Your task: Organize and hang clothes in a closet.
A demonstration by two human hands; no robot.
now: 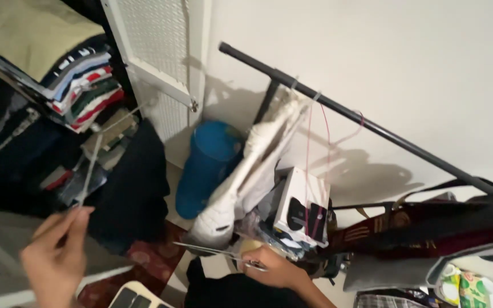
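left hand (52, 259): our fingers pinch a thin pale string (89, 171) that runs up toward the white cabinet door (155, 51)
right hand (275, 267): closed on scissors (218, 252), blades pointing left
nearby: white box (300, 208) and white bag (246, 177) hang off the dark rail (372, 128); blue bin (206, 165) behind
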